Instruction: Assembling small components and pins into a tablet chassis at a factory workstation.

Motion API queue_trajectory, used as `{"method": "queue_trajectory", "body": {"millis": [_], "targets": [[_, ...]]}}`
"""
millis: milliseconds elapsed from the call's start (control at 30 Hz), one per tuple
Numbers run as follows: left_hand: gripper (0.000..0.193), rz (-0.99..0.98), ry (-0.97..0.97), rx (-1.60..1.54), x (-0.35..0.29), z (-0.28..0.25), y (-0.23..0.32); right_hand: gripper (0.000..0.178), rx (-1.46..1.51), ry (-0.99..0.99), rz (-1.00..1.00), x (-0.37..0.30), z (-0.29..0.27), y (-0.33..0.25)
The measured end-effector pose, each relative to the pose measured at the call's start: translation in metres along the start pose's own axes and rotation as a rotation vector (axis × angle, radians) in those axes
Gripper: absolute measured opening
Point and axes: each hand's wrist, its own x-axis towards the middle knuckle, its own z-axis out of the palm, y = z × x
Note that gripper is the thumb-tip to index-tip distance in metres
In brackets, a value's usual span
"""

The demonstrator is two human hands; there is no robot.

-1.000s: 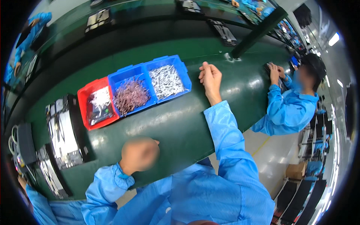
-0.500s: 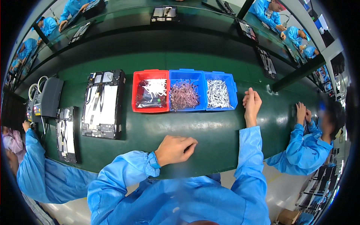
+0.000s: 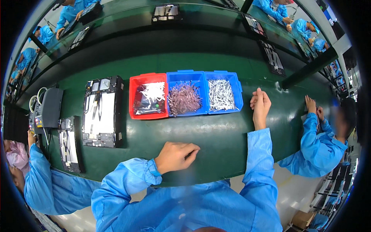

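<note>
My left hand lies on the green tabletop near its front edge, back upward, fingers curled in. I see nothing between its thumb and forefinger. To the right, my right hand rests with bent fingers, just beside the bins, and nothing shows in it. Three open bins stand side by side ahead. The red bin holds white strips and a dark packet. Its neighbour, the middle blue bin, carries a heap of thin brownish-purple pieces. Small whitish parts fill the right blue bin, nearest my right hand.
At left lie a large opened device and a narrower one, beside a grey machine. Co-workers sit at both sides, one with hands on the table. A dark green post rises at right below a shelf.
The view has shifted slightly, so the bins and devices appear a little further left and lower. Both my hands keep about the same pose.
</note>
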Motion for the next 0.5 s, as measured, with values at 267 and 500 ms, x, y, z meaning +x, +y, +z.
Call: {"method": "queue_trajectory", "body": {"millis": [267, 500], "targets": [[0.007, -0.025, -0.022, 0.038, 0.0022, 0.0005, 0.0031, 0.036, 0.022, -0.024, 0.013, -0.0003, -0.0025, 0.003], [0.009, 0.046, 0.014, 0.069, 0.0024, 0.0035, 0.0023, 0.037, 0.015, -0.024, -0.012, -0.004, -0.0101, 0.0015]]}}
